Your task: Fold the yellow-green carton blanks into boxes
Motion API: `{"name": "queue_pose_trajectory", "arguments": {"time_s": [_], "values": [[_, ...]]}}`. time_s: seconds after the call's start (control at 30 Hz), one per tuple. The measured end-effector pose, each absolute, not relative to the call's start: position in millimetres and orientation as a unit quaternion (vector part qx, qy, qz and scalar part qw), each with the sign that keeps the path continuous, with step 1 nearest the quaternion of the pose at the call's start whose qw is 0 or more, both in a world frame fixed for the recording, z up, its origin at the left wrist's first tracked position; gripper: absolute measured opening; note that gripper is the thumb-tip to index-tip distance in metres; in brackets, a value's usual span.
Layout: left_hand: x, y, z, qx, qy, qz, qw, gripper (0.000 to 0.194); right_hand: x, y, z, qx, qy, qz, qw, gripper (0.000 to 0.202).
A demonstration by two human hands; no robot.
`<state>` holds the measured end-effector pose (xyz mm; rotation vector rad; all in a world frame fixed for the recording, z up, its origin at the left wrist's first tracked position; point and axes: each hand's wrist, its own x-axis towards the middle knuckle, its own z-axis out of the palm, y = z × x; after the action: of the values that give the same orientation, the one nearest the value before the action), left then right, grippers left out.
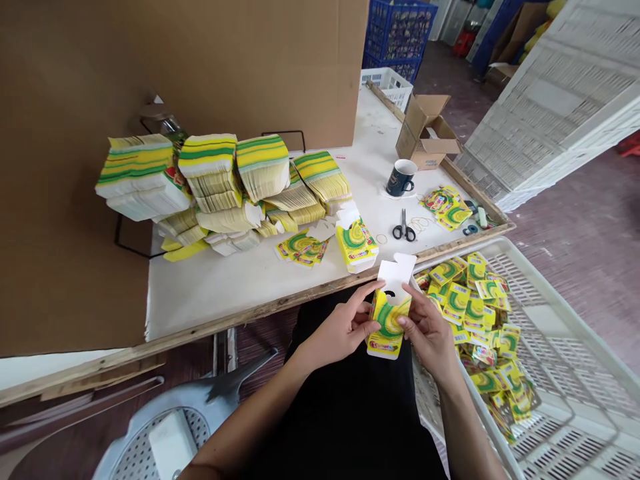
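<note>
Both my hands hold one yellow and green carton (389, 327) with its white top flap standing up, in front of the table edge. My left hand (345, 325) grips its left side, thumb on the front. My right hand (427, 327) pinches its right side, thumb on the front too. Just beyond, on the table, sits another yellow carton (356, 245) with its flaps up. Left of that lie some flat yellow and green cartons (303, 248). Stacks of folded cartons (213, 170) are piled against the cardboard.
A white crate (555, 303) on the right holds many yellow packs (457, 303). Black scissors (404, 230), a dark mug (401, 179) and an open cardboard box (425, 137) stand on the table (200, 300). A grey stool (135, 433) is at lower left.
</note>
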<state>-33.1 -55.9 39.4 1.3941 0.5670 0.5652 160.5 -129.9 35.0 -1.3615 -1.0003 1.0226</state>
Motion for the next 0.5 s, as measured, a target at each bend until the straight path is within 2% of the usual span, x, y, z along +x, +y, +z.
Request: {"name": "queue_pose_trajectory", "arguments": {"time_s": [0.1, 0.23, 0.3, 0.43, 0.5], "values": [[-36.8, -56.2, 38.2, 0.594, 0.235, 0.250, 0.728, 0.058, 159.7, -132.2, 37.0, -0.571, -0.412, 0.451, 0.549, 0.056], [-39.6, -58.9, 31.8, 0.544, 0.200, 0.225, 0.784, 0.054, 160.7, -136.8, 39.9, -0.584, -0.437, 0.427, 0.534, 0.034], [-38.7, -61.8, 28.9, 0.530, 0.196, 0.207, 0.799, 0.055, 161.2, -137.4, 41.6, -0.590, -0.468, 0.394, 0.526, 0.033], [-34.0, -65.6, 26.4, 0.508, 0.215, 0.215, 0.806, 0.080, 160.6, -134.3, 40.7, -0.596, -0.451, 0.364, 0.556, 0.029], [-31.8, -65.6, 25.0, 0.520, 0.218, 0.223, 0.795, 0.087, 161.2, -132.5, 38.2, -0.599, -0.417, 0.365, 0.578, 0.038]]}}
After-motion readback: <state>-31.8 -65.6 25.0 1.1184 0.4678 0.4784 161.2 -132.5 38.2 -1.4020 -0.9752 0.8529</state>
